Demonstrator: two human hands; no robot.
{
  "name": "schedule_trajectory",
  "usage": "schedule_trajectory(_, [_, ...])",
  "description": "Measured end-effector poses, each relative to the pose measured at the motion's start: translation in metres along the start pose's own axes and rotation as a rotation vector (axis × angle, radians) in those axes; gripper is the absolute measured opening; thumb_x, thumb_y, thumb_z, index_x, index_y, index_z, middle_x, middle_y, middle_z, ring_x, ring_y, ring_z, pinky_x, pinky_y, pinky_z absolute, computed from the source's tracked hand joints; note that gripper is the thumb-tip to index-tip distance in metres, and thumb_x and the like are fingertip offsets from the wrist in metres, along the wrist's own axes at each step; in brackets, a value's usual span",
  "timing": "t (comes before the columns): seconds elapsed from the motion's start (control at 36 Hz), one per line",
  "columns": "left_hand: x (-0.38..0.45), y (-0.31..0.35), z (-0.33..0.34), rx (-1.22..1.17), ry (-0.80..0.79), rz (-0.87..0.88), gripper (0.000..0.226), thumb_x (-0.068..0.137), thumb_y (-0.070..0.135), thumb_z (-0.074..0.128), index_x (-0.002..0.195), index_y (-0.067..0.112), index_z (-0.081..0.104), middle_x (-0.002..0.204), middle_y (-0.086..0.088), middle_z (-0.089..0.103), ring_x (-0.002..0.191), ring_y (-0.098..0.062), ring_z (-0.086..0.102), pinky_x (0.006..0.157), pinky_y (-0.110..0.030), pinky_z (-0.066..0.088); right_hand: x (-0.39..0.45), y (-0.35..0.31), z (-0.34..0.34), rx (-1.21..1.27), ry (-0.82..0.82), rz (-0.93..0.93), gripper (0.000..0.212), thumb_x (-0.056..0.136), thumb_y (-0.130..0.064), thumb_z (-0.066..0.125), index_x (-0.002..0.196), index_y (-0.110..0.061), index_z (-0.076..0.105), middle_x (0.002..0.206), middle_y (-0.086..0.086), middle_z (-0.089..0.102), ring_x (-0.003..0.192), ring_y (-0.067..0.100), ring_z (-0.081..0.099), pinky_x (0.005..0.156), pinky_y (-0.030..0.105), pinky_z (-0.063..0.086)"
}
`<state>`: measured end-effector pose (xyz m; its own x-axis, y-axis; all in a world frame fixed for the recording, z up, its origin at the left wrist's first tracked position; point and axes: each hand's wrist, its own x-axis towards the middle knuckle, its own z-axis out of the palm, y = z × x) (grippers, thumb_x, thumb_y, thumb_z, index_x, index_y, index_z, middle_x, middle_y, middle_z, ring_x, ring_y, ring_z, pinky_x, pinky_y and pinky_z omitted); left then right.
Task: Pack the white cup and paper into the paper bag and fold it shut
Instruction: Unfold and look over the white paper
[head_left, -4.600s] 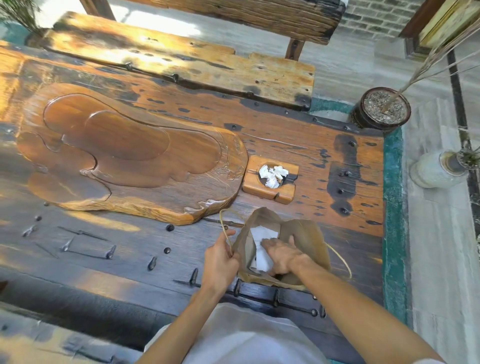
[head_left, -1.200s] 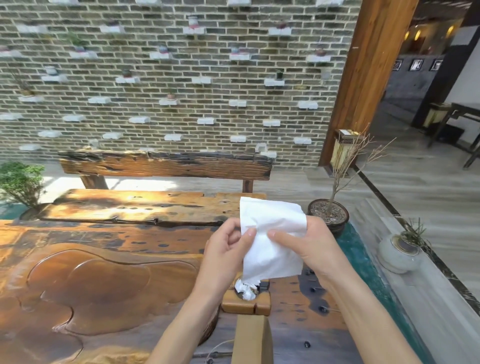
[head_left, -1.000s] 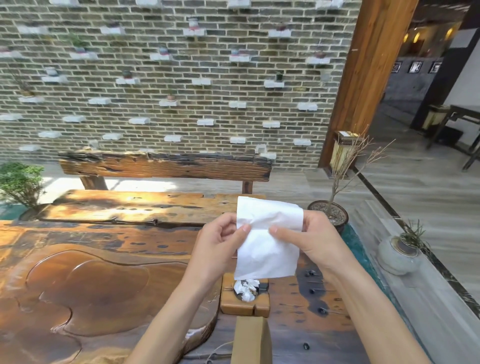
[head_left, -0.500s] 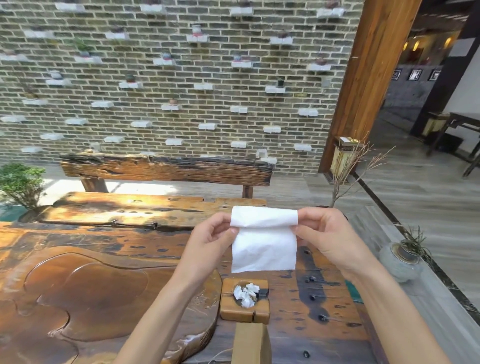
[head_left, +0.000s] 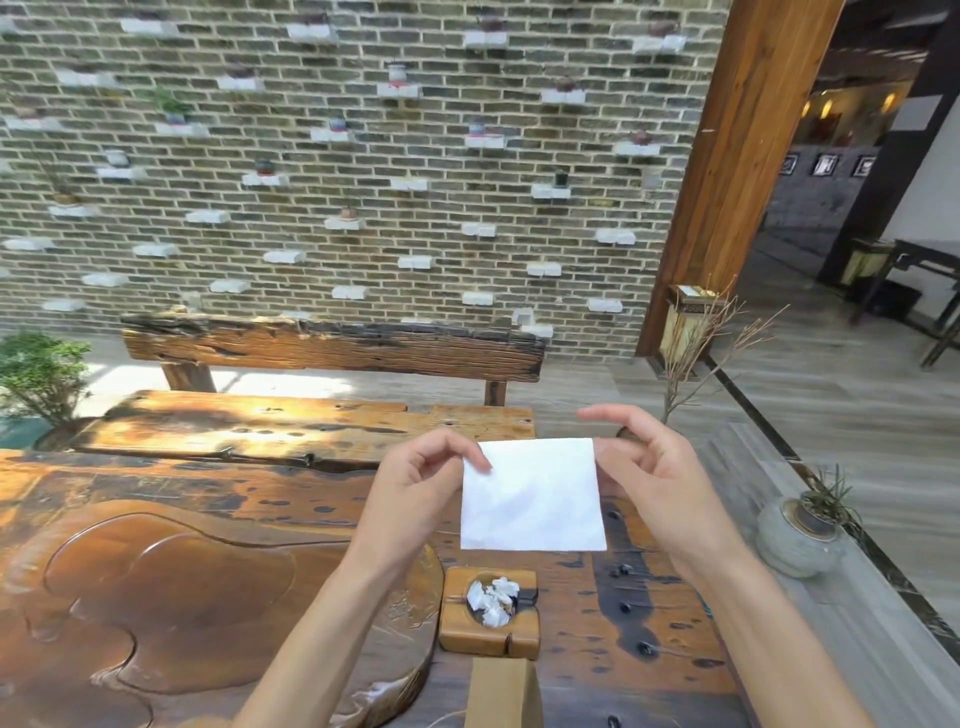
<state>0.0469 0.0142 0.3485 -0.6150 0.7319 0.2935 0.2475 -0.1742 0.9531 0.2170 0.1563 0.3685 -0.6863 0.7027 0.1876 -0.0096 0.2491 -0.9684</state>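
Observation:
A flat white square of paper hangs in the air above the table, stretched between my two hands. My left hand pinches its top left corner. My right hand pinches its top right corner, with the other fingers spread. The top of the brown paper bag shows at the bottom edge, below the paper. No white cup is in view.
A small wooden holder with crumpled white scraps sits on the dark wooden table just beyond the bag. A carved wooden tray fills the left. A bench, brick wall and potted plants stand beyond.
The paper came out of the bag and was raised. In the last second my hands spread apart, lowering it a little and pulling it flat into a wider square.

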Motion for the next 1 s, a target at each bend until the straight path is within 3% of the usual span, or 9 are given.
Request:
schedule_trajectory(0.17, [0.0, 0.003, 0.005, -0.024, 0.021, 0.024, 0.033, 0.091, -0.008, 0.048, 0.073, 0.011, 0.069, 0.058, 0.015, 0.059, 0.044, 0.001, 0.038, 0.046, -0.007, 0.029, 0.002, 0.001, 0.007, 0.13, -0.023, 0.149, 0.036, 0.088, -0.046, 0.059, 0.114, -0.022, 0.068, 0.1, 0.011, 0.079, 0.095, 0.031, 0.074, 0.088, 0.048, 0.057])
schedule_trajectory(0.36, [-0.001, 0.003, 0.006, 0.017, 0.0, -0.009, 0.038, 0.091, -0.007, 0.044, 0.073, 0.014, 0.07, 0.075, 0.008, 0.066, 0.065, -0.007, 0.054, 0.06, -0.017, 0.038, 0.005, 0.01, 0.008, 0.021, 0.009, 0.072, 0.01, 0.093, -0.024, 0.068, 0.09, -0.02, 0.076, 0.091, 0.03, 0.071, 0.082, 0.025, 0.063, 0.085, 0.044, 0.049])
schedule_trajectory(0.53, [0.001, 0.005, 0.008, -0.381, -0.013, -0.172, 0.026, 0.1, 0.025, 0.044, 0.121, 0.019, 0.059, 0.1, -0.016, 0.072, 0.092, -0.029, 0.069, 0.077, -0.039, 0.054, 0.006, 0.012, 0.009, 0.057, 0.032, 0.009, 0.012, 0.095, -0.019, 0.066, 0.088, -0.018, 0.075, 0.071, 0.016, 0.066, 0.075, 0.023, 0.058, 0.076, 0.039, 0.045])
schedule_trajectory(0.61, [-0.001, 0.002, 0.013, -0.157, -0.035, -0.136, 0.04, 0.085, 0.055, 0.061, 0.109, 0.023, 0.065, 0.091, 0.001, 0.074, 0.085, -0.015, 0.069, 0.071, -0.031, 0.052, 0.005, 0.011, 0.014, 0.076, 0.059, -0.022, 0.013, 0.096, -0.019, 0.063, 0.089, -0.014, 0.073, 0.072, 0.023, 0.068, 0.071, 0.022, 0.059, 0.069, 0.036, 0.045])
schedule_trajectory(0.69, [-0.005, 0.003, 0.022, -0.119, -0.011, -0.103, 0.031, 0.086, 0.034, 0.065, 0.097, 0.006, 0.064, 0.073, 0.005, 0.07, 0.068, -0.008, 0.065, 0.058, -0.024, 0.048, 0.004, 0.01, 0.022, 0.091, 0.077, -0.029, 0.017, 0.098, -0.019, 0.06, 0.091, -0.006, 0.068, 0.065, 0.005, 0.066, 0.065, 0.015, 0.06, 0.061, 0.029, 0.046])
schedule_trajectory(0.75, [-0.007, 0.002, 0.03, -0.139, 0.034, -0.09, 0.024, 0.09, 0.026, 0.064, 0.092, 0.002, 0.064, 0.076, -0.002, 0.069, 0.07, -0.014, 0.064, 0.059, -0.031, 0.048, 0.003, 0.011, 0.029, 0.121, 0.096, -0.034, 0.023, 0.098, -0.023, 0.059, 0.094, -0.001, 0.063, 0.07, 0.016, 0.067, 0.066, 0.019, 0.061, 0.059, 0.033, 0.047])
schedule_trajectory(0.81, [-0.006, 0.0, 0.035, -0.141, 0.1, -0.082, 0.02, 0.092, 0.028, 0.063, 0.088, 0.009, 0.065, 0.077, -0.002, 0.067, 0.07, -0.016, 0.062, 0.061, -0.036, 0.047, 0.001, 0.012, 0.037, 0.146, 0.138, -0.053, 0.031, 0.097, -0.03, 0.062, 0.092, 0.001, 0.06, 0.075, 0.025, 0.065, 0.067, 0.022, 0.06, 0.06, 0.037, 0.045])
schedule_trajectory(0.89, [-0.006, -0.003, 0.044, -0.133, 0.158, -0.079, 0.026, 0.096, 0.034, 0.057, 0.081, 0.013, 0.06, 0.073, -0.003, 0.062, 0.068, -0.018, 0.057, 0.061, -0.039, 0.044, 0.002, 0.014, 0.047, 0.145, 0.207, -0.071, 0.037, 0.094, -0.034, 0.065, 0.083, 0.001, 0.059, 0.069, 0.004, 0.062, 0.065, 0.016, 0.056, 0.06, 0.036, 0.044])
schedule_trajectory(1.0, [-0.006, -0.003, 0.052, -0.122, 0.25, -0.069, 0.039, 0.099, 0.036, 0.05, 0.062, 0.024, 0.05, 0.065, -0.002, 0.05, 0.063, -0.017, 0.046, 0.059, -0.037, 0.035, 0.004, 0.02, 0.056, 0.052, 0.306, -0.13, 0.039, 0.094, -0.039, 0.065, 0.071, -0.01, 0.056, 0.062, 0.001, 0.055, 0.06, 0.016, 0.049, 0.057, 0.038, 0.04])
